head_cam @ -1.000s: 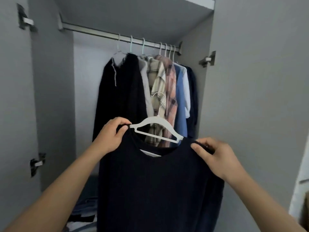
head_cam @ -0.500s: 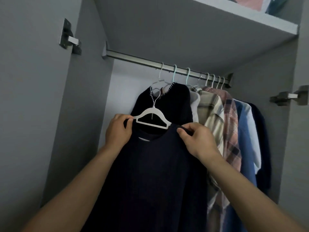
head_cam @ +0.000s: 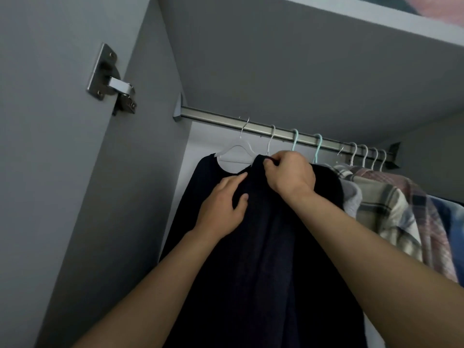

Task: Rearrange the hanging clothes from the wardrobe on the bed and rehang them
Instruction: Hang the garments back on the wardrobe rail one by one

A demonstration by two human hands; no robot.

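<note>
Hands [head_cam: 291,172] adjust dark top [head_cam: 251,247] on hanger [head_cam: 236,150].

Dark top on its white hanger at the wardrobe rail

The white hanger [head_cam: 237,153] hooks over the rail [head_cam: 281,130]; the right hand [head_cam: 291,175] pinches the dark top [head_cam: 251,259] at its shoulder, the left hand [head_cam: 222,209] lies flat on its front.

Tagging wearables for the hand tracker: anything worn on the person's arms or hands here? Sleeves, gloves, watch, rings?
Nothing visible. The left hand and right hand are bare, with no gloves, and no rings show on the fingers in view. Both forearms are bare from wrist to frame edge: no sleeves, watch or bands. Fingernails look short and unpainted. The palm sides are hidden.
</note>
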